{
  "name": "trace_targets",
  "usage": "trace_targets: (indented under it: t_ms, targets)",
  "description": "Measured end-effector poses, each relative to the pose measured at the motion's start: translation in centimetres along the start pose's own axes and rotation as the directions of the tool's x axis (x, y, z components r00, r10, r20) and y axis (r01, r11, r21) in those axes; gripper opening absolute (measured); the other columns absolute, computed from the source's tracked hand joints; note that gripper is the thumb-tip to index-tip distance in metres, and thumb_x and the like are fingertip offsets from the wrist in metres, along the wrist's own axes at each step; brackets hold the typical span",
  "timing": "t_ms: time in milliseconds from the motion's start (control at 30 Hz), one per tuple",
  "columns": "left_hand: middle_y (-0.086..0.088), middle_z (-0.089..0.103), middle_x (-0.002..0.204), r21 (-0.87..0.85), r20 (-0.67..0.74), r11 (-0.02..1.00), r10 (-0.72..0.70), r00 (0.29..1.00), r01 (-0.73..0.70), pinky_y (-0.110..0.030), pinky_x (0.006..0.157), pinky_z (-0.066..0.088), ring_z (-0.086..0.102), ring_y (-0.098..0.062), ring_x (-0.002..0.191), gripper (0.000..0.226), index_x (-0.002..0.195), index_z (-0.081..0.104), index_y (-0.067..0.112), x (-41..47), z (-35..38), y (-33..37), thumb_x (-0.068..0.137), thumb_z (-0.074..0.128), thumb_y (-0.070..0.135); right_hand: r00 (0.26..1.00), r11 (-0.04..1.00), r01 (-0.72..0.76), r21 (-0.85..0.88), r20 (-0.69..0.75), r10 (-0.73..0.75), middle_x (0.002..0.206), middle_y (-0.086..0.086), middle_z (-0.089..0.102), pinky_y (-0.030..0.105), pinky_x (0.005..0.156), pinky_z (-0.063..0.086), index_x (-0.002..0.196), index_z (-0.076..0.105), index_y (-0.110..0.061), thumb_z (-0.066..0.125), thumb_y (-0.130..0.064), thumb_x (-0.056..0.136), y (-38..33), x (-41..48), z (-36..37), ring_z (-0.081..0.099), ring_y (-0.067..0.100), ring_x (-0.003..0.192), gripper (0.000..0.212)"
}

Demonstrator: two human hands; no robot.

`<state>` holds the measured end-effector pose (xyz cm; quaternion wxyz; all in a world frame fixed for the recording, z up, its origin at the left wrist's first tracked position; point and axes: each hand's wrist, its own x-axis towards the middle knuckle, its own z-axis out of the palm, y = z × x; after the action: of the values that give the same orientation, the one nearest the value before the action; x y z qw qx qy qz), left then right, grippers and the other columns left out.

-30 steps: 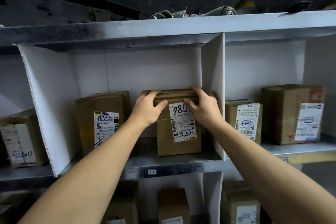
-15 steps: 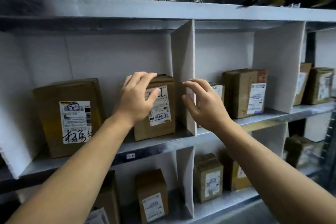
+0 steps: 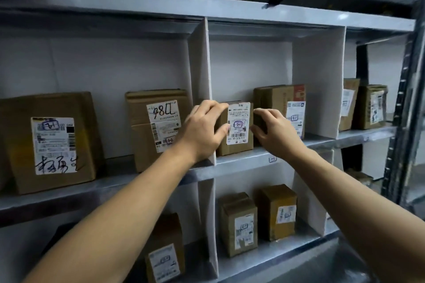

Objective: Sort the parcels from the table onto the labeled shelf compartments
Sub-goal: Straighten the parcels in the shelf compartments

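**Seat it square before letting go**

The small brown cardboard parcel point(image 3: 239, 149) stands upright on the grey metal shelf point(image 3: 248, 163), near that shelf's front edge and at the left end of its compartment. It is just beside the white divider panel point(image 3: 202, 71), with its white label point(image 3: 238, 122) facing out. The step in hand looks like settling it in place: press evenly from both sides, keep the label to the front, and set the base flat and wholly behind the front edge. A lopsided shove would likely twist it against the divider or nudge the larger brown cardboard box with a red patch point(image 3: 271, 96) just behind and to its right.

The left grip point(image 3: 204, 131) is grasping the parcel, fingers curled over its upper left corner, thumb laid on the label, forearm crossing in front of the divider. The right grip point(image 3: 273, 135) grasps the parcel's right side, fingertips tucked between it and the larger box, the arm reaching up from the lower right
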<state>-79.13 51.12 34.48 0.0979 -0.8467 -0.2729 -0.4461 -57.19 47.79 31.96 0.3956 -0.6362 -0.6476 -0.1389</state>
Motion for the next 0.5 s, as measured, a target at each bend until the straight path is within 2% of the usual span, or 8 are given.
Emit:
trace_targets:
  t_ms: [133,233,300,400,500]
  targets:
    - [0.001,0.049,0.130,0.001,-0.043,0.999,-0.045,0.998,0.045,-0.028,0.099,0.038,0.043,-0.013,0.118,0.048,0.136,0.050,0.019,2.0,3.2,1.2,0.090,0.061,0.031,0.999,0.997,0.039,0.068,0.010,-0.040,0.144,0.011,0.050,0.044,0.101,0.045,0.145,0.047,-0.020,0.066,-0.033,0.095,1.7,3.2,0.0,0.051,0.034,0.126,0.055]
    - [0.000,0.046,0.137,-0.007,-0.053,0.991,-0.133,0.990,0.133,-0.027,0.105,0.032,0.040,-0.014,0.126,0.055,0.142,0.045,0.018,3.8,5.4,2.0,0.091,0.062,0.030,0.996,0.989,0.050,0.138,0.070,-0.060,0.146,0.013,0.047,0.042,0.107,0.042,0.147,0.045,-0.021,0.066,-0.033,0.095,3.0,5.8,0.4,0.049,0.033,0.130,0.058]
    - [-0.001,0.039,0.145,0.029,-0.020,0.980,-0.196,0.980,0.197,-0.030,0.110,0.028,0.033,-0.017,0.134,0.061,0.147,0.037,0.021,5.0,6.9,2.2,0.091,0.061,0.031,0.991,0.979,0.048,0.200,0.113,-0.071,0.146,0.013,0.046,0.037,0.108,0.039,0.149,0.044,-0.022,0.065,-0.032,0.095,4.0,7.5,0.6,0.048,0.031,0.130,0.059]
    - [-0.004,0.031,0.152,0.113,-0.028,0.950,-0.291,0.956,0.293,-0.038,0.114,0.024,0.024,-0.022,0.139,0.064,0.149,0.032,0.023,6.8,8.6,2.2,0.092,0.059,0.033,0.982,0.948,0.078,0.310,0.139,-0.126,0.140,0.012,0.050,0.027,0.102,0.034,0.149,0.043,-0.024,0.062,-0.029,0.096,5.1,9.6,1.3,0.049,0.027,0.128,0.056]
    - [-0.007,0.024,0.156,0.161,-0.059,0.892,-0.419,0.906,0.423,-0.039,0.116,0.020,0.019,-0.025,0.143,0.064,0.150,0.030,0.022,7.5,9.7,1.8,0.093,0.058,0.033,0.971,0.909,0.060,0.412,0.187,-0.149,0.137,0.012,0.057,0.036,0.106,0.042,0.146,0.045,-0.024,0.061,-0.030,0.097,5.9,10.3,2.5,0.052,0.026,0.126,0.052]
